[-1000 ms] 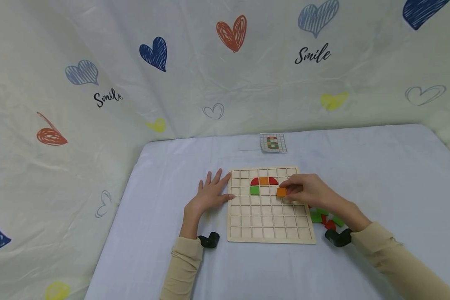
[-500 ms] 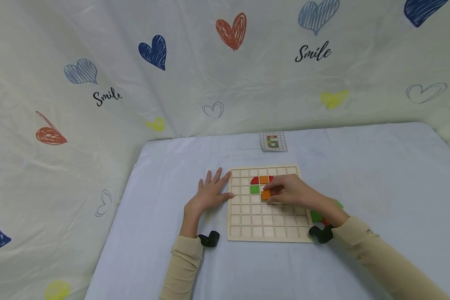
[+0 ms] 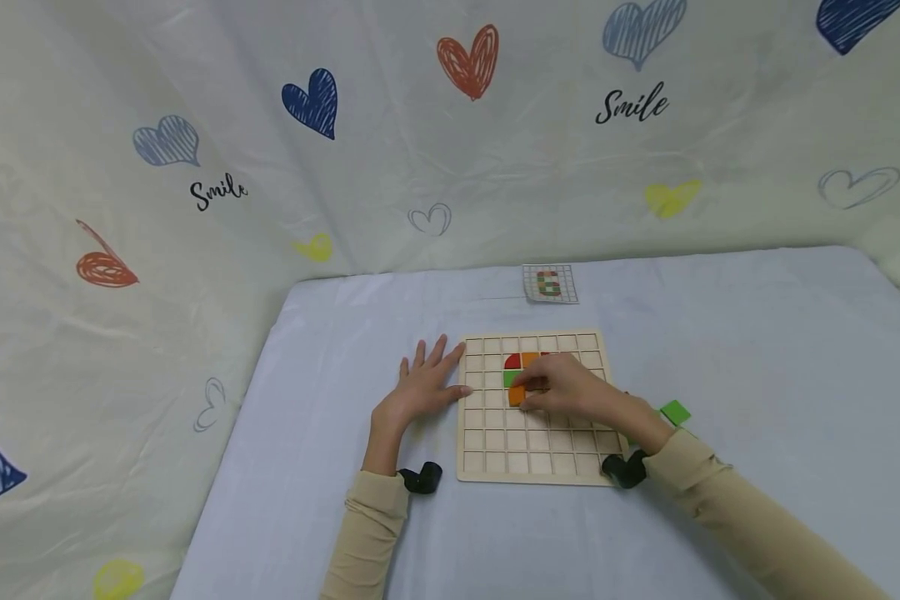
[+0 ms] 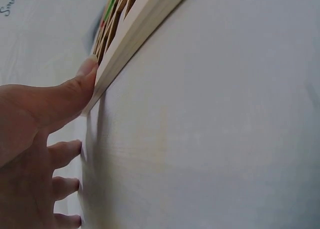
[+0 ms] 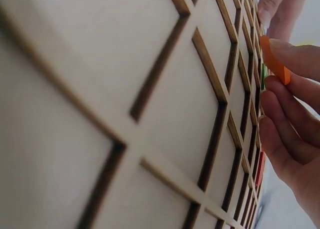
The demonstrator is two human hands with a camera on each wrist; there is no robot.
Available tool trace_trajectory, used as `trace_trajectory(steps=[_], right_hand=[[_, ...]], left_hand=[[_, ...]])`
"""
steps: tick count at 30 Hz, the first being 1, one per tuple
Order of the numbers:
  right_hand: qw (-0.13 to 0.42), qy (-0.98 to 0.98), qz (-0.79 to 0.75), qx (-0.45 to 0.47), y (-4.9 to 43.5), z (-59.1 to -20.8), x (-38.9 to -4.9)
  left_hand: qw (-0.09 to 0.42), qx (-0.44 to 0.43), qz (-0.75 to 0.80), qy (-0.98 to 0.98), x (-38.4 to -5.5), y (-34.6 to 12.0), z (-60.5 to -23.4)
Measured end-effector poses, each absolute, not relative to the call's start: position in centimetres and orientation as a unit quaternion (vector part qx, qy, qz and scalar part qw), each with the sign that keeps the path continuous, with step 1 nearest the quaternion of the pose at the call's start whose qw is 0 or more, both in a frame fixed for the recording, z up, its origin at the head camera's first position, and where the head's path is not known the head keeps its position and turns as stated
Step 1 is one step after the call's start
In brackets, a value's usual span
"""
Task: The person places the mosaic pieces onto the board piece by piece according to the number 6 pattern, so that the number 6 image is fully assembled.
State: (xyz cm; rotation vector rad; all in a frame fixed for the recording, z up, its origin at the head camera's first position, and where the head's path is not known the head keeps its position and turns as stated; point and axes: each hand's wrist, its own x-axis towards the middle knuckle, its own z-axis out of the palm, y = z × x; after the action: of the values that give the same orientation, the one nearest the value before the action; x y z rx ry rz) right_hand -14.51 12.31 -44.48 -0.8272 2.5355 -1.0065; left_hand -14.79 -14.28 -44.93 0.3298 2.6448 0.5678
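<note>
Between thumb and fingers my right hand [image 3: 570, 387] pinches an orange square tile [image 3: 516, 397] over the wooden grid board [image 3: 487, 442]. In the right wrist view that orange tile [image 5: 276, 61] stands tilted near the board's surface. Just behind it in the grid lies a green square [image 3: 510, 378]. A red rounded piece [image 3: 513, 362] and another orange square [image 3: 529, 359] sit in the row farther back, partly covered by the right hand. My left hand [image 3: 420, 392] is spread with straight fingers, its thumb [image 4: 82, 81] touching the board's left edge.
A small printed grid card [image 3: 550, 284] lies behind the board. One loose green tile [image 3: 675, 412] shows right of the board; other loose pieces there are hidden by my right arm. Black wrist cameras [image 3: 421, 478] sit at both cuffs. A heart-patterned cloth hangs behind the white table.
My right hand has moved left across the board with the orange tile, from the right of the red pieces to just below the green square. The left hand has stayed in place.
</note>
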Motion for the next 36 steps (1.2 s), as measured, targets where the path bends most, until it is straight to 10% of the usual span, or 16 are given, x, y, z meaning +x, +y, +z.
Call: trace_trajectory(steps=[36], right_hand=[[0.077, 0.889, -0.326, -0.313, 12.8, -43.9, -13.5]], left_hand=[[0.21, 0.109, 0.206, 0.949, -14.8, -14.0, -44.9]])
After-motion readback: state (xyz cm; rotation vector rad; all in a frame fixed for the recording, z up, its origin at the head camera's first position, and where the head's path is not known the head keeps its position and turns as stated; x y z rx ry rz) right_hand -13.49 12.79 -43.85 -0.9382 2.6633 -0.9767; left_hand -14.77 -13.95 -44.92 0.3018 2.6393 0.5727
